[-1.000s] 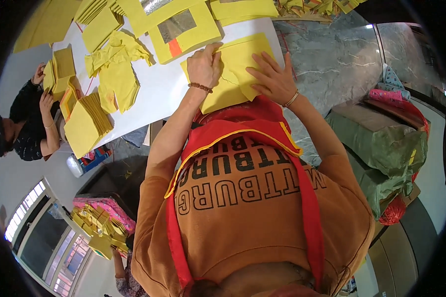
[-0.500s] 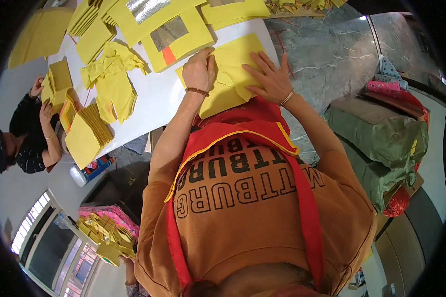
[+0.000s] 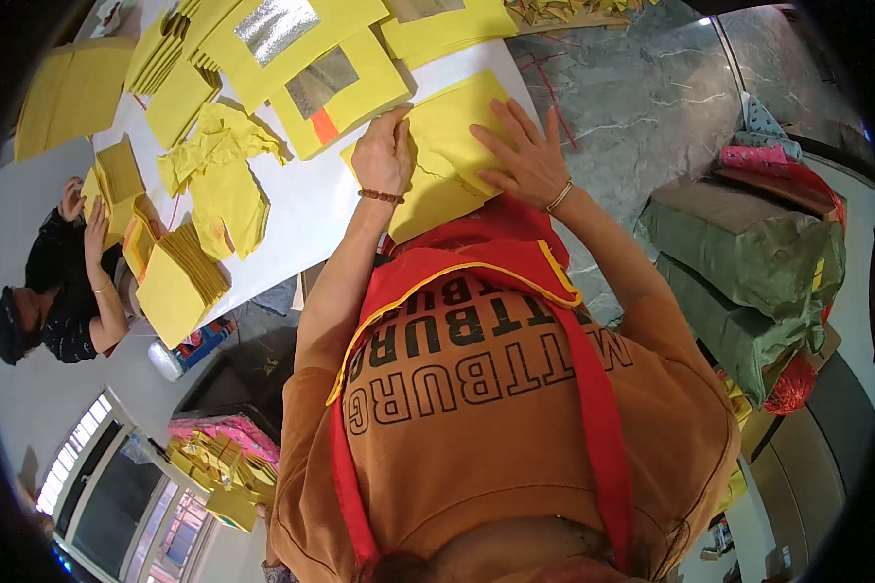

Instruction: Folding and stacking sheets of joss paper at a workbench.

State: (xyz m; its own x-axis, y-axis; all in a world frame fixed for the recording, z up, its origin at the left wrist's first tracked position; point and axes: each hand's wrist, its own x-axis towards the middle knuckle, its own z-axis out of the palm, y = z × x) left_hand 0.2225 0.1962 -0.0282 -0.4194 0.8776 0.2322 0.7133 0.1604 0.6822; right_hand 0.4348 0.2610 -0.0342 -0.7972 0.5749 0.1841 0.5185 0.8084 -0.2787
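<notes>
A yellow paper sheet (image 3: 462,107) lies at the table's near right corner, with a ragged, crinkled line across its middle. My left hand (image 3: 384,154) is closed at the sheet's left edge, fingers curled under and their tips hidden. Flat on the sheet's right side rests my right hand (image 3: 523,155), fingers spread, holding nothing. Just beyond my left hand is a stack of yellow paper pieces (image 3: 384,83) with a silvery grey rectangle and an orange patch on top.
More yellow stacks (image 3: 180,107) and crumpled yellow paper (image 3: 226,175) cover the white table (image 3: 306,209). At the left, a co-worker (image 3: 68,262) handles yellow paper. Green wrapped bundles (image 3: 744,253) stand on the right, beside the grey marbled floor (image 3: 632,107).
The view has shifted slightly. Both hands stay at nearly the same places on the sheet, and the crinkled line looks slightly different. The co-worker's hands have moved a little.
</notes>
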